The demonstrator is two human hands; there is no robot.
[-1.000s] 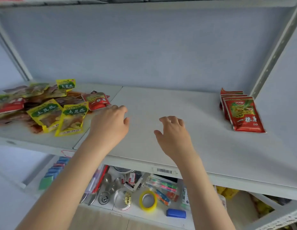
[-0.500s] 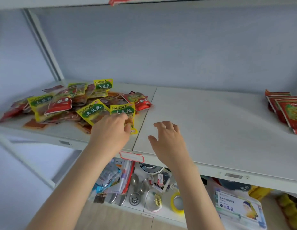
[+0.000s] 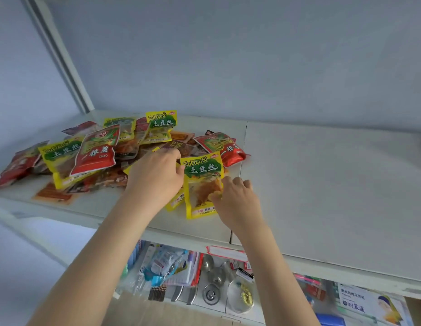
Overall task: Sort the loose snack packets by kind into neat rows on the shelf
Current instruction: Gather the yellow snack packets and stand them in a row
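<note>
snack packets (image 3: pixel 124 151) heaped on shelf (image 3: pixel 322 184) (unsorted)

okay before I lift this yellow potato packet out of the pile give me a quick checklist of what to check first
1. Right hand on the yellow foil Tudousi packet: ok, fingers pinch its right edge.
2. Left hand at the packet's left edge: ok, touching it.
3. Packet free of the pile: not ok, a second yellow packet lies beneath it.
4. Red foil packet clear of the lift: cannot tell, its corner meets the yellow packet's top.
5. Bare white shelf board to the right for a row: ok.
</note>
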